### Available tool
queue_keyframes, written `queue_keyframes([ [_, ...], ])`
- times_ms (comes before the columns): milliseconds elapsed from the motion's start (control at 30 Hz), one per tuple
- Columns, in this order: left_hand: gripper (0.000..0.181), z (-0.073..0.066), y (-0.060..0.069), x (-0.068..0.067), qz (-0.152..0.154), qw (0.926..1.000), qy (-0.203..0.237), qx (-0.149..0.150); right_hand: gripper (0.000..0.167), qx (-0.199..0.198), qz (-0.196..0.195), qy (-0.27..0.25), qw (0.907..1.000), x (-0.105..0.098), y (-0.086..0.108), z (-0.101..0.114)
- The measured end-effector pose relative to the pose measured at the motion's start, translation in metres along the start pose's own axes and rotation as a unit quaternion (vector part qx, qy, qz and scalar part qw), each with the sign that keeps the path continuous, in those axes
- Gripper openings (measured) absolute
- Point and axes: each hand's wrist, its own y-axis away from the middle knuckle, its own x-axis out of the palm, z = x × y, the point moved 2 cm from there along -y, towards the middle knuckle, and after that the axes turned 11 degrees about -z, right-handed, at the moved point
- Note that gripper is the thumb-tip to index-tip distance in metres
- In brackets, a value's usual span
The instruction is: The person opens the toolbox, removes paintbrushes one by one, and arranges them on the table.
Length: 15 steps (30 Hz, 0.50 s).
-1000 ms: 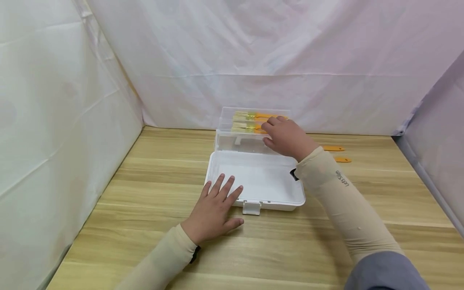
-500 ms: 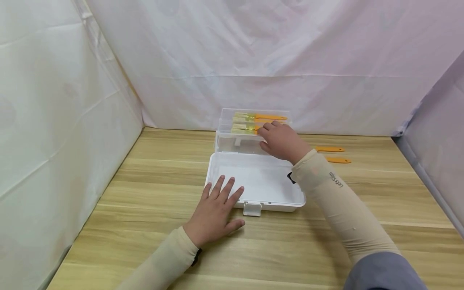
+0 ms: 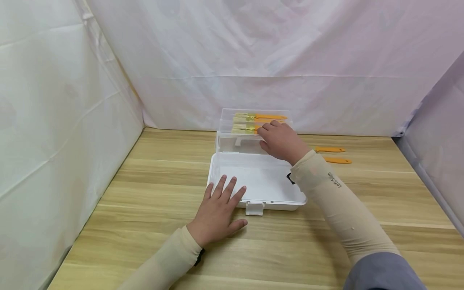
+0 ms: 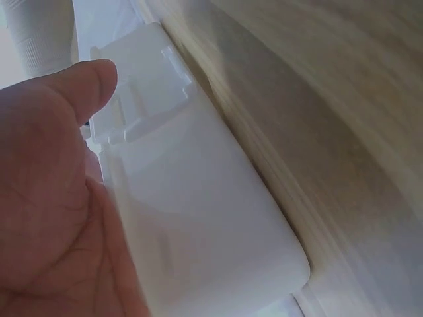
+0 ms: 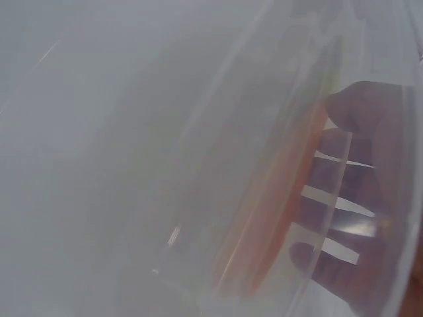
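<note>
The right hand's (image 3: 282, 141) fingers are at an orange-handled brush (image 3: 250, 128) in the clear lid (image 3: 226, 142) — pinched or not, I cannot tell. The left hand (image 3: 216, 217) lies spread over the white box's (image 3: 279, 201) near edge. The brush seems light, stiff, soft-tipped — best held mid-handle.

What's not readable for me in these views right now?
Count of lid brushes: head view; they overlap, and the right grip covers some handles.
Bristles of the table brushes: head view; the right grip and sleeve block them.
Whether the right grip pinches a brush: right wrist view; seen blurred through the lid.
Whether the left grip touches the box floor: left wrist view; wall hides its fingertips.
</note>
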Motion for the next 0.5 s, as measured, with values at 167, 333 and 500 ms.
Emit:
queue_keyframes([
  [167,0.085,-0.0004,0.0005,0.0000,0.003,1.0000,-0.002,0.000,0.028,-0.007,-0.015,0.006,0.9998,0.0005,-0.0009,0.0023],
  [333,0.085,-0.0007,0.0016,0.0003,0.001,1.0000,-0.006,0.000,0.029,-0.006,-0.017,0.006,0.9998,0.0029,-0.0017,0.0039],
  [500,0.085,-0.0009,0.0023,0.0007,-0.003,0.9999,-0.014,0.002,0.031,0.000,-0.015,0.007,0.9999,0.0042,-0.0013,0.0056],
])
